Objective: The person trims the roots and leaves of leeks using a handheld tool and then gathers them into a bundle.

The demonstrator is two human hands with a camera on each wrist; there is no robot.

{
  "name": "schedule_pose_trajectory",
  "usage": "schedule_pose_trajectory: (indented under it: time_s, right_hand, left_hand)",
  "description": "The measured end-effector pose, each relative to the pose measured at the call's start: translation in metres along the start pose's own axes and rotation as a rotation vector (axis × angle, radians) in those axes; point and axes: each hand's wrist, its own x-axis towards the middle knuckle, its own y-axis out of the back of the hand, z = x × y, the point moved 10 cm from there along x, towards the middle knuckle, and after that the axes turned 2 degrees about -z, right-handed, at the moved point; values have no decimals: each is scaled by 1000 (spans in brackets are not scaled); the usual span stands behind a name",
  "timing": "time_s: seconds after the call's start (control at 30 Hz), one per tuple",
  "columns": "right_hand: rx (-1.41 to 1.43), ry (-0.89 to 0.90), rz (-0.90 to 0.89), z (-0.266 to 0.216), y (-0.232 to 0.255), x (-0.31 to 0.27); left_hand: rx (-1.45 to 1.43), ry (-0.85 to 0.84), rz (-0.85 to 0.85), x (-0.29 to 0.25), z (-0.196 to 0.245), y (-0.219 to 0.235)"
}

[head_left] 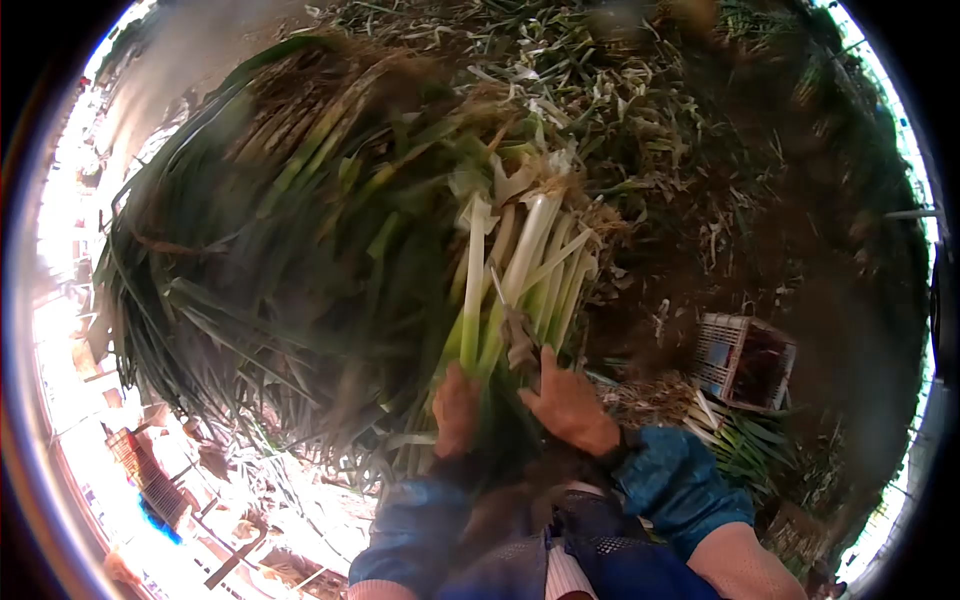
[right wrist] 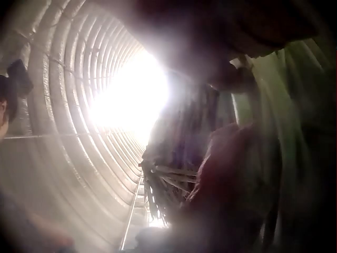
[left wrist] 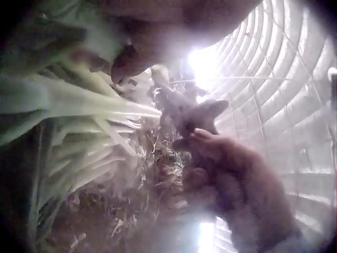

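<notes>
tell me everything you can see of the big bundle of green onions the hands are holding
The big bundle of long green onions is held up over dark, litter-strewn soil. Its white stalks with ragged root ends point up and to the right, grading to pale green; the dark green leaves fan out and droop to the left, blurred. The left hand grips the stalks from below, and the right hand holds them beside it. The left wrist view shows the pale stalks lying side by side.

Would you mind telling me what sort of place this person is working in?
Probably a plastic-covered greenhouse tunnel on a vegetable farm: ribbed translucent arched walls, bare brown soil strewn with leaf trimmings, and a big bundle of long green-and-white leeks or spring onions held in both hands.
</notes>
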Motion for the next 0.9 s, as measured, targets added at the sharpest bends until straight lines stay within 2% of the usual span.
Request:
schedule_pose_trajectory:
  time_s: [0.07,0.17,0.27,0.37,0.47,0.57,0.67,0.77,0.87,0.9]
  right_hand:
    - [-20,7,41,11,3,-13]
    - [-22,-37,36,28,4,11]
    - [-127,-17,103,47,7,55]
    - [-30,-108,205,64,23,71]
    - [-35,-138,92,63,21,55]
    - [-40,-76,72,56,19,41]
    - [-79,-83,121,66,30,68]
    - [2,-114,148,53,53,81]
    - [-3,-43,-52,20,40,50]
    - [5,-33,-112,16,34,44]
  left_hand:
    - [-37,-51,-40,-1,2,-20]
    - [42,-177,58,-19,18,-30]
    - [67,-185,52,-19,13,-45]
    - [149,-74,-85,-13,12,-55]
    - [165,-178,17,-14,19,-49]
    - [168,-123,-13,-10,18,-52]
    - [175,-155,47,-11,15,-51]
    - [192,-114,-40,-9,11,-59]
    - [160,-218,-26,-10,6,-59]
    - [179,-250,-69,-6,7,-55]
